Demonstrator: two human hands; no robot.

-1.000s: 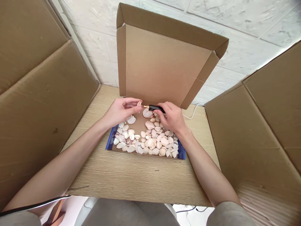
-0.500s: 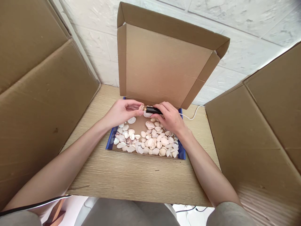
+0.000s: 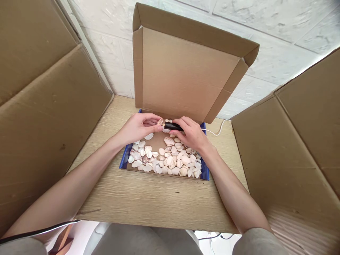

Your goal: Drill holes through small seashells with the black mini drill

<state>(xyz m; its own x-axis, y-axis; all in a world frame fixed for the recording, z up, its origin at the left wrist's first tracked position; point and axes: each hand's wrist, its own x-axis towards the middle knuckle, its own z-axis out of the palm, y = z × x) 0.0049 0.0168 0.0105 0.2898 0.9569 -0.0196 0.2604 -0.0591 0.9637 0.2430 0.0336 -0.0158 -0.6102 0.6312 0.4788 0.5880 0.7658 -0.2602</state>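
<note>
Between the thumb and fingers of my left hand (image 3: 143, 125) is a pinkish-brown ribbed seashell (image 3: 160, 122). My right hand (image 3: 191, 131) grips a black pen-shaped electric drill (image 3: 172, 126) with a brass-coloured tip and a white cord (image 3: 216, 134) trailing from its back. The tip points left and meets the shell or stops just short of it; I cannot tell which. Both hands are over the back of a shallow cardboard box (image 3: 156, 141) with blue side walls. Many loose white and cream seashells (image 3: 170, 161) lie in the box, mostly toward the front and right.
The box's cardboard lid (image 3: 188, 71) stands raised against the white brick wall (image 3: 276, 26). Tall cardboard panels rise on the left (image 3: 47, 117) and right (image 3: 287, 141) of the wooden table (image 3: 148, 198). Dark cables hang below the table's front edge at the right.
The drill and my right hand have shifted very slightly left and down. My left hand keeps its hold on the shell, almost in the same place.
</note>
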